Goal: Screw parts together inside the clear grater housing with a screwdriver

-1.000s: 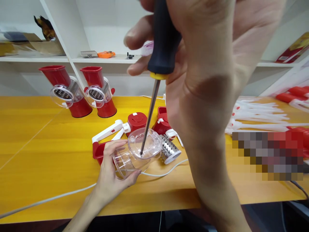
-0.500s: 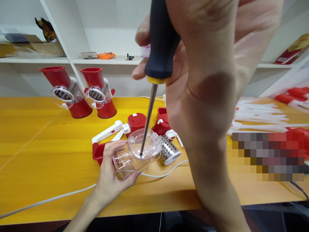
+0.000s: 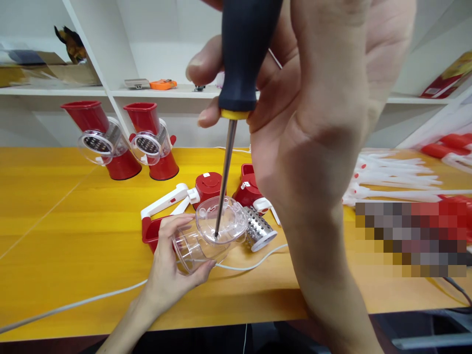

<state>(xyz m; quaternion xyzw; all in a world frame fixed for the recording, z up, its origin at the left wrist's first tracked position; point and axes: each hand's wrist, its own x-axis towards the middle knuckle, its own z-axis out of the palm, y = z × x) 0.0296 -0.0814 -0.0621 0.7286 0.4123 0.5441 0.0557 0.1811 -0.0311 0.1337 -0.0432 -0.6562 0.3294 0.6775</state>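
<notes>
My left hand point(image 3: 173, 265) grips a clear plastic housing point(image 3: 201, 246), thumb along its near side and fingers over its left end. In my right hand point(image 3: 309, 108) is a screwdriver point(image 3: 243, 54) with a dark handle and a yellow collar, held nearly upright. Its metal tip meets the round end of the housing, where a small screw seems to sit. Just right of the housing lies a perforated metal grater drum point(image 3: 258, 228) with a white rim. Behind are a red base point(image 3: 208, 187) and a white crank handle point(image 3: 165, 200).
Two assembled red drum graters point(image 3: 120, 164) point(image 3: 164, 167) stand at the back left. White crank handles point(image 3: 398, 172) are piled on the right. A white cable point(image 3: 92, 300) crosses the table's front. Shelves behind hold an orange tool point(image 3: 162, 85).
My right hand's fingers have shifted and turned around the screwdriver handle, and the screwdriver leans slightly less. My left hand and the housing stay almost in place.
</notes>
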